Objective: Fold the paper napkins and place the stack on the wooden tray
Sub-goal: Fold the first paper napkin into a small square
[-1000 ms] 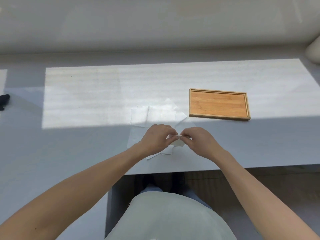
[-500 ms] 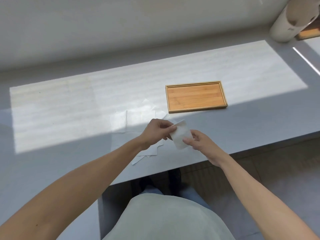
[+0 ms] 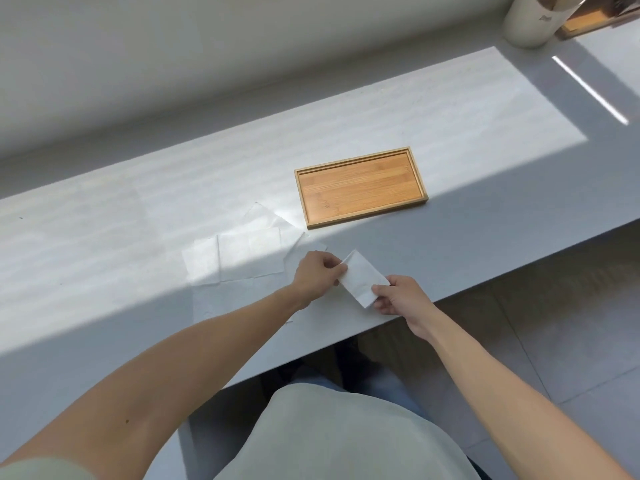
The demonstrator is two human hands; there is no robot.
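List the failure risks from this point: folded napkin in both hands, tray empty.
1. The folded napkin is pinched only at opposite edges by the left hand and right hand; releasing one side may let it spring open.
2. The wooden tray holds nothing, while loose unfolded napkins overlap beside the left forearm; a sweep could scatter them.

Wooden trays [image 3: 360, 187]: one is lying on the counter
Folded napkins [image 3: 362, 283]: one is being held
Unfolded napkins [image 3: 235, 258]: overlapping, number unclear
Hands: two, left [image 3: 317, 277], right [image 3: 401, 297]
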